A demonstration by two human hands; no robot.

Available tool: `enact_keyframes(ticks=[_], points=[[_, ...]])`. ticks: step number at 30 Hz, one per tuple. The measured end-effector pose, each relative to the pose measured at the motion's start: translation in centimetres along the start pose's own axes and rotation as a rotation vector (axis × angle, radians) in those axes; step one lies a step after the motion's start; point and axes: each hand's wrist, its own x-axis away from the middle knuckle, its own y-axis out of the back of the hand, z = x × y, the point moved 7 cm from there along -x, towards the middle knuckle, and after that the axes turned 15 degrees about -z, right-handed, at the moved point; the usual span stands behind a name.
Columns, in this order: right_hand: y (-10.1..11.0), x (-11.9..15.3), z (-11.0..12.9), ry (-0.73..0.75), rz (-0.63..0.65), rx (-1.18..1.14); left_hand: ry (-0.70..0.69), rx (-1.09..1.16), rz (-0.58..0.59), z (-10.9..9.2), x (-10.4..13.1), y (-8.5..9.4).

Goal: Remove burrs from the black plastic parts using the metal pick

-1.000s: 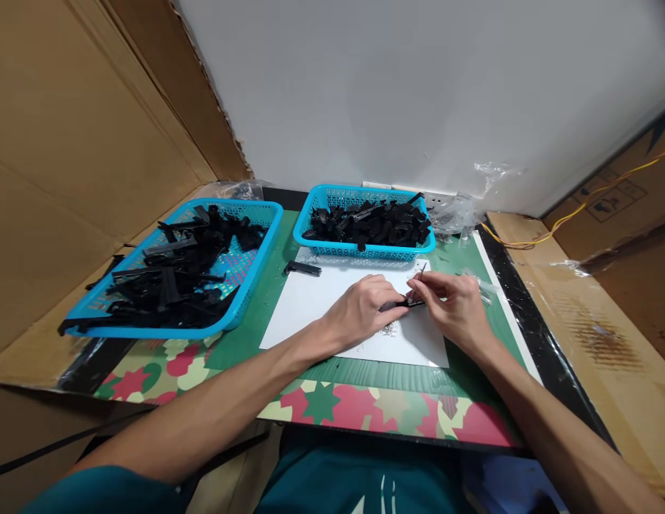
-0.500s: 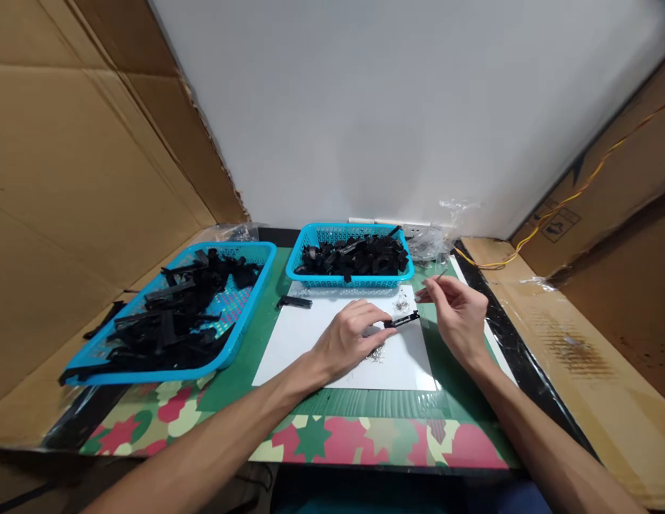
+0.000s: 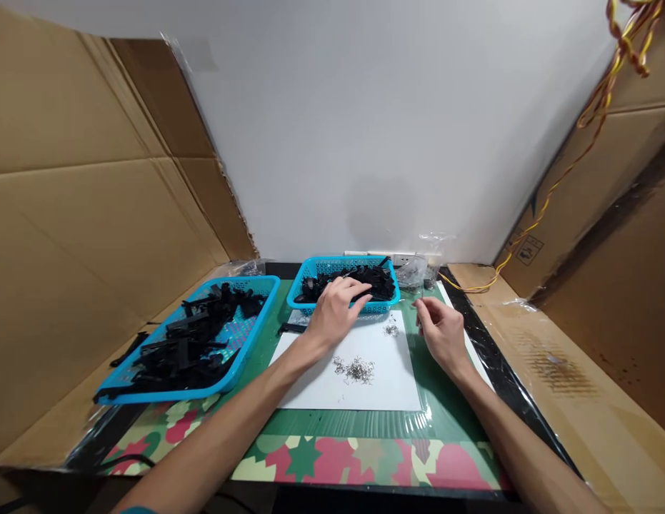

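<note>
My left hand (image 3: 336,312) is over the front rim of the smaller blue basket (image 3: 388,307), which holds many black plastic parts (image 3: 378,278). Its thumb and fingers are close around a dark part that blends with the heap. Thin tweezers (image 3: 422,291) point upward from the pinched fingers of my right hand (image 3: 441,330), held right of the white sheet (image 3: 305,385). Small metal pieces (image 3: 358,370) lie in a pile on the sheet, with a smaller pile (image 3: 391,329) near its upper right corner. One black part (image 3: 291,328) rests at the sheet's upper left.
A larger blue basket (image 3: 230,378) with black parts stands at the left, and a loose black part (image 3: 129,350) lies beyond its left side. Cardboard walls (image 3: 86,214) flank the table. Clear plastic bags (image 3: 412,273) and yellow-red wires (image 3: 549,191) are at the right.
My left hand has moved from above the sheet up to the smaller basket with the black part, uncovering the metal pile. My right hand has shifted slightly down and left. The view has tilted upward.
</note>
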Motion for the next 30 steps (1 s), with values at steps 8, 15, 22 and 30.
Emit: enact_keyframes(ticks=[8, 15, 22, 30], points=[[-0.3, -0.3, 0.2, 0.061, 0.096, 0.098, -0.004, -0.093, 0.159, 0.9, -2.0, -2.3], [-1.3, -0.1, -1.4, 0.143, 0.294, 0.302, 0.189, -0.191, 0.018, 5.5, -2.1, 3.7], [-2.7, 1.8, -2.1, 0.115, 0.437, 0.386, 0.422, -0.642, 0.227, 15.6, 1.5, 13.6], [-2.4, 1.8, -3.0, 0.08, 0.46, 0.402, 0.537, -0.665, 0.555, 19.1, 8.2, 16.8]])
